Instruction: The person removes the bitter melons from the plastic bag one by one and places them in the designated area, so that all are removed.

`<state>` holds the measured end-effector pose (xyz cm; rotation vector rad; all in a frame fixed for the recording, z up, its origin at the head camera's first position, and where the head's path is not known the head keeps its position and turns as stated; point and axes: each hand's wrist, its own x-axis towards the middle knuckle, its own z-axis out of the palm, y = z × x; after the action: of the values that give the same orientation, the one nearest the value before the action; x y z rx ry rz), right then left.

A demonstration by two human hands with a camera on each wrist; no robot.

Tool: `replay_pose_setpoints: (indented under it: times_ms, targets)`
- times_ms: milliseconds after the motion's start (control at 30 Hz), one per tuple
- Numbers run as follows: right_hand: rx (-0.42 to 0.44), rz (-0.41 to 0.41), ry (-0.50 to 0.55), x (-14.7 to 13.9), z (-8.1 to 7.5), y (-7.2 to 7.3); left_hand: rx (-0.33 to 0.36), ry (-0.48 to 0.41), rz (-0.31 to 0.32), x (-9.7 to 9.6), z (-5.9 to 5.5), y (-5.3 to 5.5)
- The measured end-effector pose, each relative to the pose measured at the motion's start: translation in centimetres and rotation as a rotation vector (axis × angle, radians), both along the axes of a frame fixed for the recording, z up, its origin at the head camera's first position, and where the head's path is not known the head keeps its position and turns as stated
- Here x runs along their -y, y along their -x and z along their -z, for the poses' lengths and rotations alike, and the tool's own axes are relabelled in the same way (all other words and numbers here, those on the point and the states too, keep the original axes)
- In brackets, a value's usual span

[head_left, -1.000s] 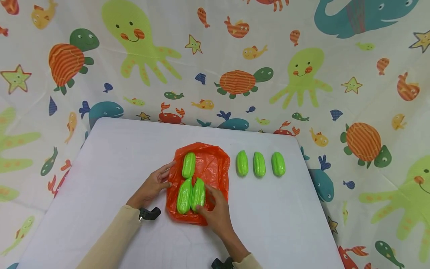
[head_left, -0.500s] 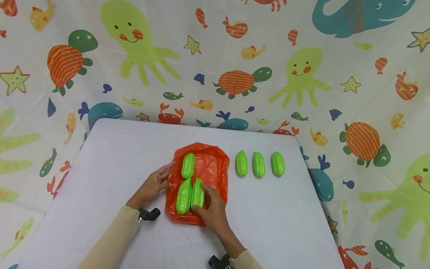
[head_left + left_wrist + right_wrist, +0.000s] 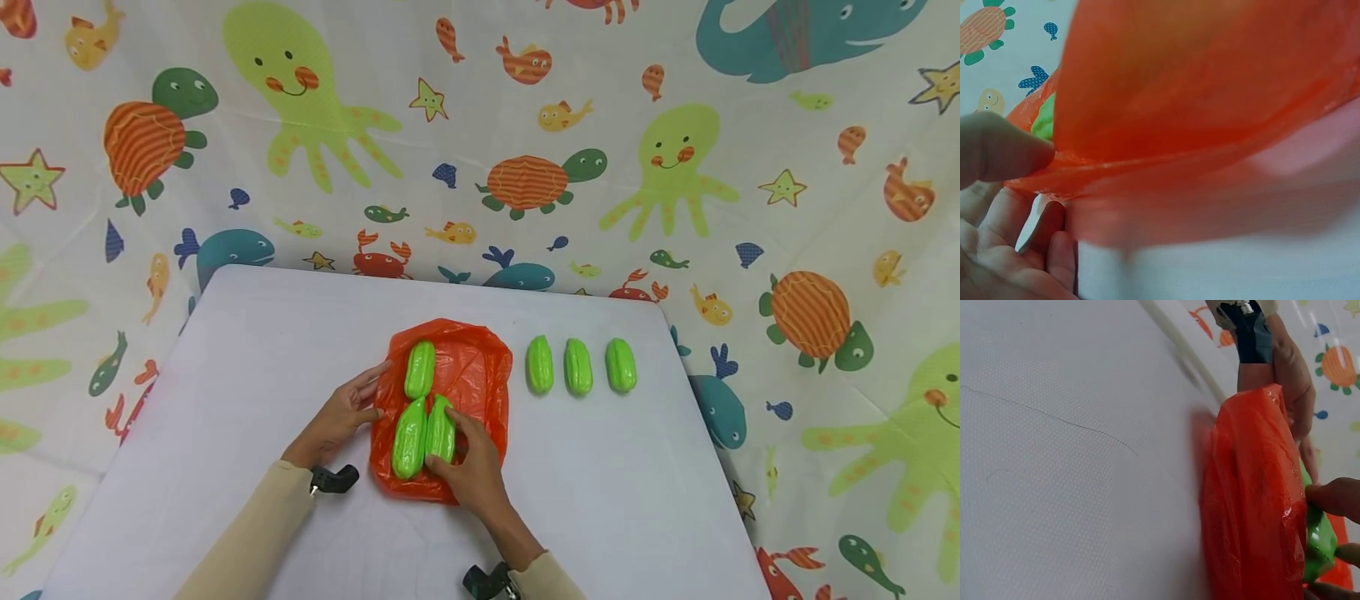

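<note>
At five o'clock of a crinkled red plastic bag (image 3: 472, 367), the right hand (image 3: 476, 471) pinches a glossy green, ribbed oblong vegetable (image 3: 440, 429) inside it, toward six. The left hand (image 3: 341, 421), at nine, pinches the bag's edge. The step looks like settling this piece against its neighbour (image 3: 409, 439) at eight; next seems to need a gentle release. Three loose green vegetables (image 3: 578, 367) lie toward two. No brand or writing is legible.

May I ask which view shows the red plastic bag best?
The head view: the red plastic bag shows nearly whole. The left wrist view has a cropped close-up; the right wrist view, mainly one outer side.
</note>
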<state>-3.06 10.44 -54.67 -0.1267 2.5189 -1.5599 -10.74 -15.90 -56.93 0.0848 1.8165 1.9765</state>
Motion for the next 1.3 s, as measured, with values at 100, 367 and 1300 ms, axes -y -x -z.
replay_pose_setpoints:
  times_ms: [100, 367, 1300]
  targets:
    - [0.015, 0.014, 0.028, -0.1, -0.2, 0.0, -0.006, -0.006, 0.005, 0.0, 0.0, 0.0]
    - [-0.006, 0.062, 0.072, -0.9, -1.1, 0.4, -0.01, -0.003, 0.009, 0.0, -0.1, 0.0]
    - [-0.007, 0.229, 0.025, -7.1, -1.9, 1.4, -0.016, 0.003, 0.01, -0.1, -0.2, -0.1]
